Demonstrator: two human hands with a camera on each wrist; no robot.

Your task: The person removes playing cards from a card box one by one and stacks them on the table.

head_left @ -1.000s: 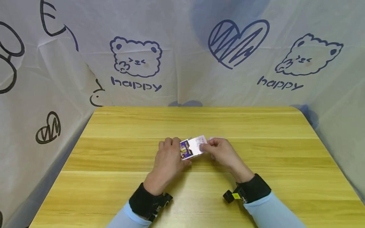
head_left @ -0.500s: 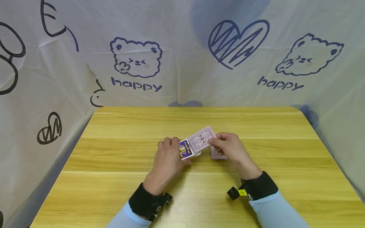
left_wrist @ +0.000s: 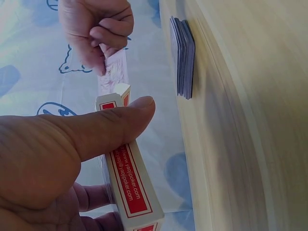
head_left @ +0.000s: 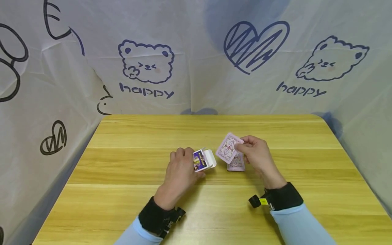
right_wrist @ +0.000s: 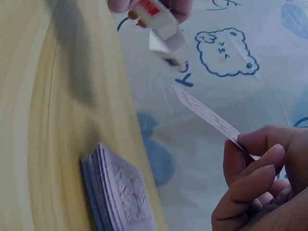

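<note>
My left hand point(head_left: 181, 175) grips a small card box point(left_wrist: 130, 178), white and red along its side, with a purple and yellow front in the head view. The box's white end flap point(head_left: 211, 158) stands open, facing right. Between thumb and fingers my right hand point(head_left: 257, 156) pinches a pink patterned playing card point(head_left: 228, 148); whether it is a single card is hard to tell. That card is held above a deck of playing cards point(right_wrist: 127, 192), apart from the box. The deck lies on the table beneath it, partly covered by the card in the head view.
The wooden table point(head_left: 137, 136) reaches back to a white cloth point(head_left: 196, 68) with bear and heart drawings. Another cloth wall stands at each side. Both wrists carry black bands with small cameras.
My right hand has drawn the card out of the box and moved it right and away, over the deck. The left hand keeps the box nearly in place.
</note>
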